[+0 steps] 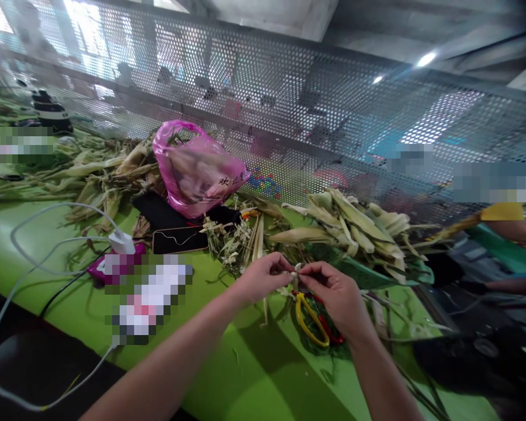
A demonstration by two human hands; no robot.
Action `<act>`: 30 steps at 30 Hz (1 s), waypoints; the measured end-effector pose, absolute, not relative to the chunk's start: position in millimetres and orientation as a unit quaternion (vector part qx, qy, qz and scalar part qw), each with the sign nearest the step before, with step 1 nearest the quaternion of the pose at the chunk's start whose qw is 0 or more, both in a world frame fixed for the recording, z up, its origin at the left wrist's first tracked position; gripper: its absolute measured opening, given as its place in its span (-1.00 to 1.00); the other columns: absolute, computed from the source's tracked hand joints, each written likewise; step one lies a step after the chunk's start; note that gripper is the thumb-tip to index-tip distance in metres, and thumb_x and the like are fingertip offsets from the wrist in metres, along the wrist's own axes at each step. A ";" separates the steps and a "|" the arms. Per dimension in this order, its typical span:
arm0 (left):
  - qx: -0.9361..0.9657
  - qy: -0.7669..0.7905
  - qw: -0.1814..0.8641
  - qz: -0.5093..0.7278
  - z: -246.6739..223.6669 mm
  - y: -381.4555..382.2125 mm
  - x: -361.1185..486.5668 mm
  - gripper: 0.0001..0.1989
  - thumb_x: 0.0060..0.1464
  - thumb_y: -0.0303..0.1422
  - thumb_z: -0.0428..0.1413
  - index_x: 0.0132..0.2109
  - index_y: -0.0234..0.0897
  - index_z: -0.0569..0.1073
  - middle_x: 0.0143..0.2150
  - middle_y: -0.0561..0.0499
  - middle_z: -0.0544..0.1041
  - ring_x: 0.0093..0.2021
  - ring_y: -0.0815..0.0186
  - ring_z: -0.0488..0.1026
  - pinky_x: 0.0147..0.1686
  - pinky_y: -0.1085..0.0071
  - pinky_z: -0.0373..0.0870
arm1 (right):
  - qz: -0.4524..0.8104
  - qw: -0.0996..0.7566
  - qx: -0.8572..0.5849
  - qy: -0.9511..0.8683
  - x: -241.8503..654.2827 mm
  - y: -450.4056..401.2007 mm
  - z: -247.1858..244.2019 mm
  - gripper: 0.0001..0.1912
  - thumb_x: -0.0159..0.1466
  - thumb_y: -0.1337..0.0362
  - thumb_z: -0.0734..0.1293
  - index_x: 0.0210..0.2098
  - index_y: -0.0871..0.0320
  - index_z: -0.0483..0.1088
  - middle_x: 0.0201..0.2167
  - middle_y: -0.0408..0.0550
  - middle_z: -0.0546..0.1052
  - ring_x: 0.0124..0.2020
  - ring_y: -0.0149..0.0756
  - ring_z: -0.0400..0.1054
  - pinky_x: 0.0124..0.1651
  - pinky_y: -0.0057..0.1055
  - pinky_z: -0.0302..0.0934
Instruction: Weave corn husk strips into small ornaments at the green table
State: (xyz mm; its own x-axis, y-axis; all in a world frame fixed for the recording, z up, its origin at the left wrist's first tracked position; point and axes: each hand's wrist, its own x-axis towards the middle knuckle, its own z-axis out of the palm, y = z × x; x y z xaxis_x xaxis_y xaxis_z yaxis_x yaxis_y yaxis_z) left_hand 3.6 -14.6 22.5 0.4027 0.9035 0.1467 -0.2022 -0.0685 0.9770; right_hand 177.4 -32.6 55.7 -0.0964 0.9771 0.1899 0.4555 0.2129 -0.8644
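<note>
My left hand (263,279) and my right hand (335,292) meet above the green table (228,362). Between their fingertips is a small pale piece that looks like corn husk (297,269), pinched from both sides. How the piece is folded or tied is too small to make out. Just below my right hand lie scissors (300,316) with yellow and red handles, their blades mostly hidden. Cut husk scraps (232,242) are scattered beyond my left hand. Behind my right hand, a green basket (372,277) carries a heap of dry corn husks (355,225).
A pink plastic bag (201,169) stands at the back, near more husks (100,169). To the left are a dark phone (179,240), a purple power strip (100,266) with a white charger (121,241), and a looping cable (11,386). A perforated metal screen (267,99) runs behind.
</note>
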 end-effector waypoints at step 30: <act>0.636 0.388 0.432 0.508 18.3 -21.2 9.7 -0.93 0.10 -0.38 0.04 -0.31 -0.26 0.40 -0.37 0.06 0.42 -0.36 0.39 0.33 -0.31 0.47 0.25 | 0.317 0.417 -0.536 -0.662 167.5 -32.8 42.3 -0.65 0.12 0.12 0.40 -0.15 0.14 0.39 -0.40 -0.08 0.48 -0.36 -0.27 0.34 -0.29 -0.35 0.28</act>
State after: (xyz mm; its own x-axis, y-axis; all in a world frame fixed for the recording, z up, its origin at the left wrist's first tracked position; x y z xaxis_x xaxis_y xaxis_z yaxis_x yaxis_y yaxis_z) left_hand 9.7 -21.2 18.3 0.1827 0.9321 0.3127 0.0544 -0.3271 0.9434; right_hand 167.5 -32.8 42.3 -0.0783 0.9740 0.2128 0.4445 0.2252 -0.8670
